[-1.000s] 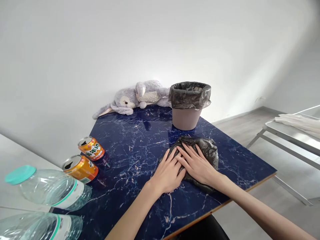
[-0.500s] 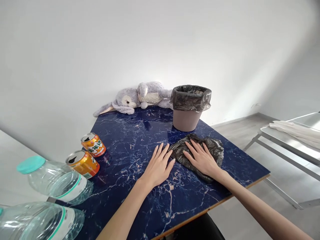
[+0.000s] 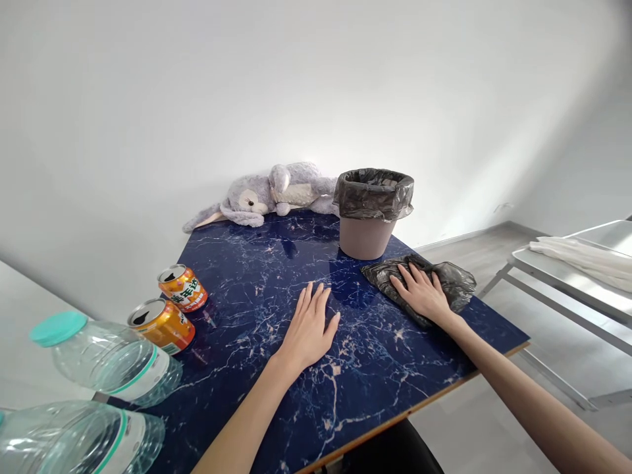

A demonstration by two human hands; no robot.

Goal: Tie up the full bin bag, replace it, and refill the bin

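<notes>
My right hand (image 3: 422, 293) lies flat, fingers spread, on a crumpled black plastic bag (image 3: 457, 282) near the right edge of the blue marble table (image 3: 257, 276). My left hand (image 3: 310, 326) rests palm down on the bare tabletop, fingers stretched out, holding nothing. Just behind the bag stands a small beige bin (image 3: 368, 234) lined with a black bag.
Two opened orange cans (image 3: 182, 287) (image 3: 160, 323) lie at the table's left side. Two clear water bottles (image 3: 101, 359) (image 3: 74, 442) lie at the near left. A grey plush rabbit (image 3: 266, 194) lies at the far edge by the wall. A metal rack with white cloth (image 3: 582, 253) stands to the right.
My left hand came off the bag and settled on the table. My right hand slid the bag to the right, toward the table's edge beside the bin.
</notes>
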